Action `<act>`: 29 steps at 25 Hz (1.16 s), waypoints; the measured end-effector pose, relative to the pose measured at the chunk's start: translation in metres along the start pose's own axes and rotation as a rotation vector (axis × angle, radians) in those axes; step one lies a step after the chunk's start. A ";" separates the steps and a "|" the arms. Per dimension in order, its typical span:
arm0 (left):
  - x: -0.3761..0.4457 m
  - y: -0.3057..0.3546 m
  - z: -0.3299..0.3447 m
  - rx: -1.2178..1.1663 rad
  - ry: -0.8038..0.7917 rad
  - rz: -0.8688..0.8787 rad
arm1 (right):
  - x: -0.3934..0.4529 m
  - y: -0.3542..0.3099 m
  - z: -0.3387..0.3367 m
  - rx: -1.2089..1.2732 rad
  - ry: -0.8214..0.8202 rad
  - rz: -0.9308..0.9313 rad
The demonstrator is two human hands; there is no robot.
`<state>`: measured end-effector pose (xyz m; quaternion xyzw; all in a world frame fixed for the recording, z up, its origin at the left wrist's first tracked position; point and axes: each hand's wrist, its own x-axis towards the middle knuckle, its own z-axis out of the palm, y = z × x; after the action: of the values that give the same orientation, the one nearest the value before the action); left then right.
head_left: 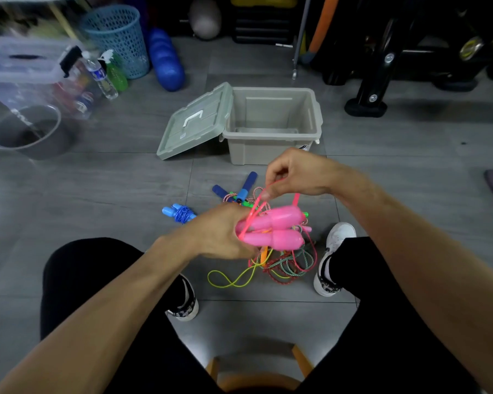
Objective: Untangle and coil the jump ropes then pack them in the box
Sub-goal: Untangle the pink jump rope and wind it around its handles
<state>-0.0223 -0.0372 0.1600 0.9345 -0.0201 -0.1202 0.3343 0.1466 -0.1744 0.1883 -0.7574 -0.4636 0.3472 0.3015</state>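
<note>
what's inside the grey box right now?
No rope shows inside the grey box: its far wall and a strip of bare floor are in view. The near wall hides the front of the floor. Its lid leans open on the left.

The left hand [225,234] grips two pink handles [273,230] side by side, while the right hand [293,174] pinches the pink cord [261,199] looping up from them. Beneath lies a tangle of ropes [279,265] on the floor [111,180]; beyond it stands the open box [271,126], its lid [194,120] leaning against it
</note>
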 end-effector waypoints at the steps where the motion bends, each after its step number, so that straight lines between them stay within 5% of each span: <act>1: -0.004 0.001 -0.006 -0.114 0.044 -0.006 | 0.000 0.009 0.000 0.099 0.048 0.008; 6: -0.014 0.006 -0.024 -0.748 0.250 -0.179 | -0.005 0.040 0.016 0.288 0.162 0.056; 9: -0.007 0.000 -0.025 -0.930 0.419 -0.360 | -0.004 0.040 0.033 0.239 0.158 0.072; 13: 0.003 -0.012 -0.024 -0.787 0.599 -0.633 | 0.000 0.022 0.070 -0.009 0.094 0.050; 17: 0.010 -0.014 -0.015 -0.592 0.733 -0.683 | 0.000 -0.004 0.095 -0.304 -0.023 -0.019; 20: 0.015 -0.020 -0.020 -0.804 0.745 -0.722 | -0.003 -0.020 0.097 -0.412 -0.049 -0.067; 24: 0.010 -0.034 -0.026 -1.141 0.525 -0.708 | -0.009 -0.025 0.088 -0.458 -0.010 -0.149; 29: 0.011 -0.032 -0.018 -0.830 0.649 -0.799 | -0.015 -0.019 0.079 -0.498 0.079 -0.141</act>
<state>-0.0087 -0.0022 0.1507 0.6526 0.4779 0.0552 0.5854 0.0687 -0.1697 0.1613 -0.7871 -0.5741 0.1708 0.1472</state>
